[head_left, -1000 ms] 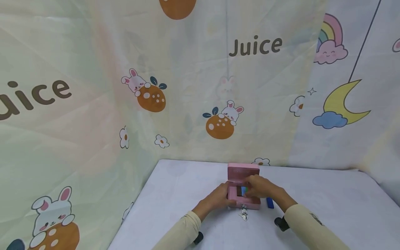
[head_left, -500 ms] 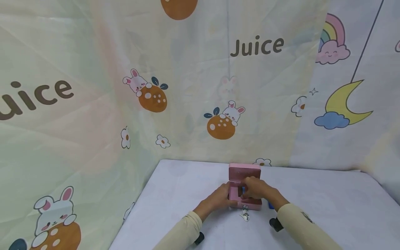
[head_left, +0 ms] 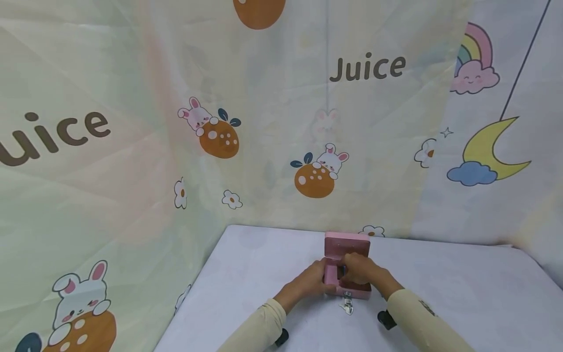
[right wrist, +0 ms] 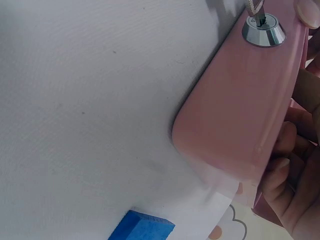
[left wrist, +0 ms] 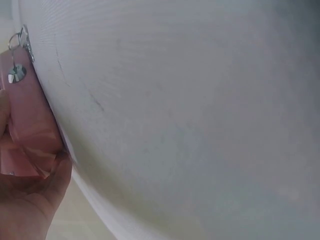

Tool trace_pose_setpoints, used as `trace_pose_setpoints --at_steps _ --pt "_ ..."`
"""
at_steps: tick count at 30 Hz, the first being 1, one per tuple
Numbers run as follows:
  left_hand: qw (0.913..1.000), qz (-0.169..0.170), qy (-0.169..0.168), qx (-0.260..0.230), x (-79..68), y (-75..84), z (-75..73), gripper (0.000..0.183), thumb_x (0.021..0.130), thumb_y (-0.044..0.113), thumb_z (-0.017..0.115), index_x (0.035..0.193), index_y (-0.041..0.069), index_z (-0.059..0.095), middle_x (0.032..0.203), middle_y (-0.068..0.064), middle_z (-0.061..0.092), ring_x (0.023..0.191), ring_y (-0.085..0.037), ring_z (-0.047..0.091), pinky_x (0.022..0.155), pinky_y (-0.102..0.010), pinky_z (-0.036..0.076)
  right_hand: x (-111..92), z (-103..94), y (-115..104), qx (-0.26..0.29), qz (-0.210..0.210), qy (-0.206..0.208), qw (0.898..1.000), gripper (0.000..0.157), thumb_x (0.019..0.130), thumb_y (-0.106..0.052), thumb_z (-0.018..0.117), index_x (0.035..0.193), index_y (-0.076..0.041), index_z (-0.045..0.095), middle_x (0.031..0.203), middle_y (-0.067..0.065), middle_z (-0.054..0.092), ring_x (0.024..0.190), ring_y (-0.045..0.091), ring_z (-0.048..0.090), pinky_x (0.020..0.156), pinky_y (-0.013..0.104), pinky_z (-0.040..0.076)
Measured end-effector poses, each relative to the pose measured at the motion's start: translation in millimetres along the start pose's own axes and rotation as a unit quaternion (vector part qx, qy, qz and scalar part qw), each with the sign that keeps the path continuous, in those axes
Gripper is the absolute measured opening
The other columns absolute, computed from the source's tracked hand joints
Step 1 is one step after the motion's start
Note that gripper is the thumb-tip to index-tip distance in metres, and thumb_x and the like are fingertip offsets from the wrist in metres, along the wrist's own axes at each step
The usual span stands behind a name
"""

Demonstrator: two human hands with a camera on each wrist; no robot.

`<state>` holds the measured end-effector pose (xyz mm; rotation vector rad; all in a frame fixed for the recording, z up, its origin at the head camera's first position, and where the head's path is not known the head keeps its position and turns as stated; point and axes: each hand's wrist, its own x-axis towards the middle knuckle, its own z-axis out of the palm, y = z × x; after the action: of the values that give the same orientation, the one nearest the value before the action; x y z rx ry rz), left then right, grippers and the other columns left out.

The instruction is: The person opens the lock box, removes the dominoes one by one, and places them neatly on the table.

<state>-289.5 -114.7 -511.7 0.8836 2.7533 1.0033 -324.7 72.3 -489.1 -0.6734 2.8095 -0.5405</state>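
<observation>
A pink metal cash box [head_left: 332, 276] stands on the table, its lid [head_left: 347, 245] raised at the back. My left hand [head_left: 310, 279] holds the box's left side, thumb near the front corner. Into the box reaches my right hand [head_left: 359, 270] with bent fingers. Those fingers hide most of the inside, and what they touch there cannot be told. A dark piece [head_left: 340, 272] shows beside the right fingers. On the box front, a silver lock [right wrist: 264, 31] has a key in it, and keys [head_left: 348, 306] hang from it.
A blue block [right wrist: 142, 227] lies on the white tabletop [head_left: 264, 254] to the right of the box, hidden by my right arm in the head view. Printed cloth walls [head_left: 264, 161] rise behind and left. Black wrist-worn devices [head_left: 387, 320] sit under my forearms.
My right hand has gone deeper and further left into the box, covering the blue and green things seen there before. My left hand stays on the box. The head view has shifted slightly.
</observation>
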Motion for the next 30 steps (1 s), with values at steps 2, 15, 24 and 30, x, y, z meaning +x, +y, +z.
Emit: trace_pose_setpoints --at_steps 2,15,24,30 --pt "1.0 -0.006 -0.001 0.005 0.0 0.4 0.2 0.074 0.09 0.024 0.077 0.151 0.014 0.037 0.139 -0.005 0.06 0.122 -0.015 0.06 0.105 -0.027 0.048 0.8 1.4 1.1 0.001 0.001 0.001 1.0 0.03 0.076 -0.012 0.087 0.104 -0.007 0.076 0.082 0.0 0.072 0.071 0.016 0.057 0.073 0.034 0.054" --pt "0.9984 -0.05 -0.002 0.024 -0.2 -1.7 1.3 0.079 0.088 0.03 0.079 0.152 0.019 0.036 0.137 -0.001 0.059 0.119 -0.009 0.058 0.104 -0.028 0.048 2.9 3.8 -1.6 0.003 -0.021 0.01 1.0 0.028 0.075 -0.012 0.088 0.1 -0.008 0.076 0.08 -0.002 0.07 0.071 0.014 0.056 0.073 0.033 0.053" --pt "0.998 -0.061 -0.001 0.017 0.7 -3.9 2.4 0.082 0.084 0.034 0.082 0.151 0.018 0.037 0.136 -0.001 0.059 0.12 -0.008 0.057 0.107 -0.03 0.046 1.2 5.2 -7.8 0.015 -0.042 0.009 0.999 0.026 0.076 -0.011 0.087 0.099 -0.008 0.076 0.077 -0.003 0.07 0.068 0.014 0.057 0.071 0.032 0.053" --pt "0.9974 -0.069 -0.002 0.021 -0.5 -0.6 1.4 0.081 0.085 0.032 0.082 0.15 0.015 0.038 0.136 -0.003 0.059 0.121 -0.009 0.056 0.107 -0.028 0.046 -0.4 9.6 -10.9 0.03 -0.076 0.021 0.996 0.028 0.077 -0.012 0.087 0.102 -0.008 0.074 0.079 -0.001 0.072 0.07 0.013 0.058 0.073 0.034 0.054"
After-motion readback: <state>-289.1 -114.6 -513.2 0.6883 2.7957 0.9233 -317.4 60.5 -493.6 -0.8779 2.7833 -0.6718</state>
